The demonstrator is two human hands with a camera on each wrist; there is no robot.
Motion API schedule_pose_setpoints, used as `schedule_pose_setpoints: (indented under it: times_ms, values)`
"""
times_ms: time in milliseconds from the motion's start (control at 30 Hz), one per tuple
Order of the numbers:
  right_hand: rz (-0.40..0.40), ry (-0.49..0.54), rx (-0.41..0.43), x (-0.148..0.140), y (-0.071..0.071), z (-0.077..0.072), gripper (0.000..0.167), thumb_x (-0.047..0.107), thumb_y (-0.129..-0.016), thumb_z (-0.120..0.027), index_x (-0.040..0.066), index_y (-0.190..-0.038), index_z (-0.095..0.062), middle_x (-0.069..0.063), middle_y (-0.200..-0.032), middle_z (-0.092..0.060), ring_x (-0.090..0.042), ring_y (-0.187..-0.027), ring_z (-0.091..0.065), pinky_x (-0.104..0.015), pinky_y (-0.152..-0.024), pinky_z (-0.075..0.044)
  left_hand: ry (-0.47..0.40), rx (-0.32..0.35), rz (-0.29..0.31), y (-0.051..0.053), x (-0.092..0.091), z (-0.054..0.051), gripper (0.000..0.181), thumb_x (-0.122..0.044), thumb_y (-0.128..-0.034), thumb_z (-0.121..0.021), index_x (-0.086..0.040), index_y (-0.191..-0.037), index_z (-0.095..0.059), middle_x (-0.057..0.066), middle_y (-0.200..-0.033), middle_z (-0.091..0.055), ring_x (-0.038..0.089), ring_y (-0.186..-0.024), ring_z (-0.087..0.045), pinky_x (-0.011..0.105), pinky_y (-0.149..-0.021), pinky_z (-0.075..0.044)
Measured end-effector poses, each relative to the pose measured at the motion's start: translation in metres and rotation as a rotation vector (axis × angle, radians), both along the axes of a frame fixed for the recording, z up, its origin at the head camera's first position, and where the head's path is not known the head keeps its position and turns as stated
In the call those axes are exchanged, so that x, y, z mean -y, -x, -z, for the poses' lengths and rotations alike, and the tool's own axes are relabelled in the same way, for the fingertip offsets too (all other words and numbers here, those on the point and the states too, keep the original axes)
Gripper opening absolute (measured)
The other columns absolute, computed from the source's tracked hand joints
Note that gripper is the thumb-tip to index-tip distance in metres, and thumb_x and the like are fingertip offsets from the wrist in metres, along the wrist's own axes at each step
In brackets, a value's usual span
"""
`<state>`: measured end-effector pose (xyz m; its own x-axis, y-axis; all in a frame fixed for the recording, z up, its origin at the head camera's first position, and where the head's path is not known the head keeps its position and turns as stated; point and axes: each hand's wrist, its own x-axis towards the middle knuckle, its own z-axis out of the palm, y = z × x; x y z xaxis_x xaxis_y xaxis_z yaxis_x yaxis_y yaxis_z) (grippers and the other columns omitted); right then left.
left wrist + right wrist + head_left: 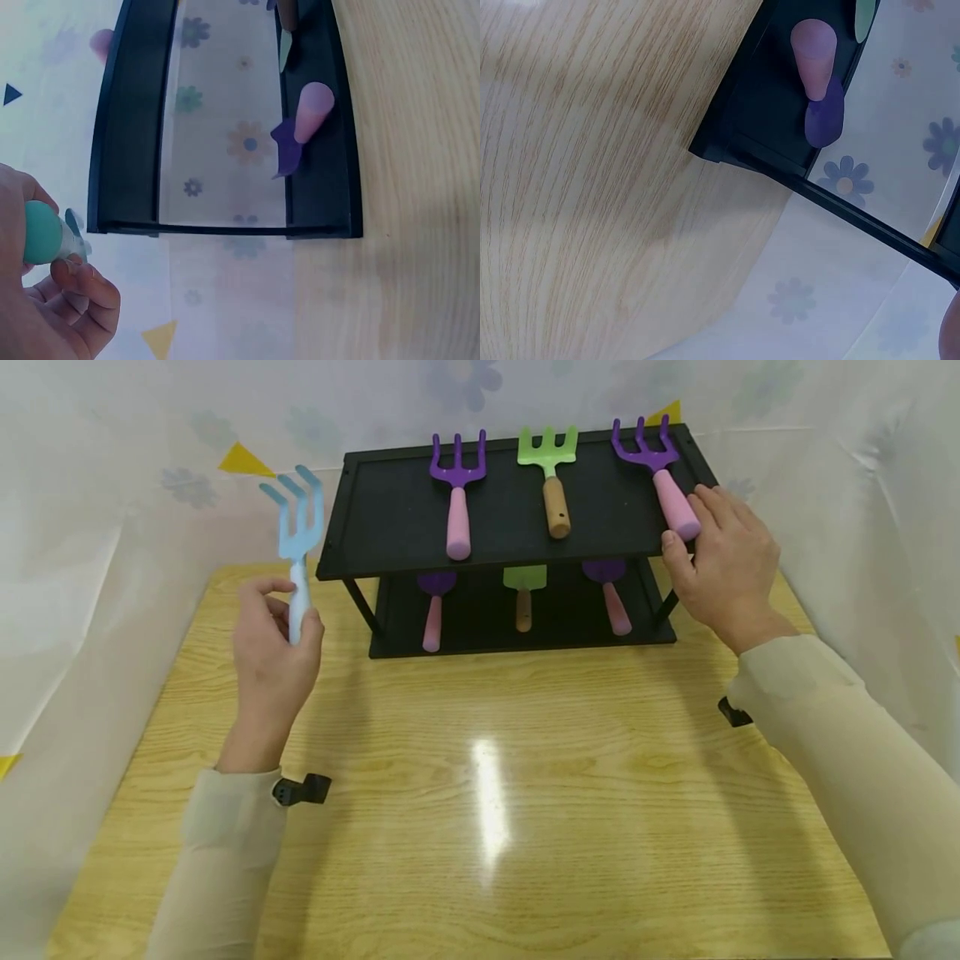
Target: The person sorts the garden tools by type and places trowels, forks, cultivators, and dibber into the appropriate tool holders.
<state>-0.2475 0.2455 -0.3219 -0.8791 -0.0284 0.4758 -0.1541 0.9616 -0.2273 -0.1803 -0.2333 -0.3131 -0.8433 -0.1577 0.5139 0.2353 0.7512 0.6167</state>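
My left hand (273, 643) holds a light blue three-pronged garden hand fork (300, 531) by its handle, prongs up, left of the black two-tier shelf (390, 518). In the left wrist view, the handle's rounded end (43, 232) shows between thumb and fingers. At the shelf's right end, my right hand (731, 556) has thumb and fingers about the pink handle of a purple hand fork (675, 502); that fork lies slanted on the top tier. Along the same tier lie another purple fork with a pink handle (458, 514) and a green fork with a wooden handle (556, 497).
On the lower tier lie two purple-bladed tools with pink handles (432, 622) (617, 610) and a green one with a wooden handle (523, 610). The shelf stands at the back of a wood-grain table (405, 777). Flower-patterned white sheeting (135, 427) surrounds it.
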Motion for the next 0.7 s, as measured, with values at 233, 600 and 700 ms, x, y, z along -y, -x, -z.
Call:
schedule_pose_setpoints:
  times_ms: [233,600,700]
  values:
    - [-0.002,0.002,-0.008,0.0,0.0,0.0,0.066,0.045,-0.1,-0.033,0.001,-0.148,-0.043,-0.013,-0.155,-0.042,-0.032,-0.145,-0.038,-0.046,-0.121,-0.029,0.035,-0.08,0.037,0.004,-0.012,-0.007,0.034,-0.011,-0.0922,-0.057,-0.004,-0.125,-0.056,0.018,-0.081,-0.055,0.017,-0.065,-0.043,0.028,-0.064,-0.035]
    - [-0.002,-0.001,-0.012,0.001,0.0,0.0,0.066,0.045,-0.1,-0.033,0.001,-0.148,-0.044,-0.014,-0.155,-0.043,-0.032,-0.145,-0.038,-0.046,-0.121,-0.029,0.058,-0.047,0.039,0.011,-0.027,-0.006,0.034,-0.017,-0.095,-0.057,0.0,-0.124,-0.051,0.023,-0.091,-0.054,0.033,-0.075,-0.047,0.039,-0.069,-0.039]
    - [0.004,0.001,0.003,0.001,0.0,0.0,0.067,0.045,-0.1,-0.032,0.001,-0.148,-0.043,-0.014,-0.156,-0.042,-0.032,-0.145,-0.037,-0.046,-0.121,-0.028,0.044,-0.058,0.034,0.012,-0.031,-0.008,0.033,-0.015,-0.0944,-0.058,0.001,-0.123,-0.052,0.024,-0.099,-0.054,0.033,-0.081,-0.047,0.039,-0.072,-0.039]
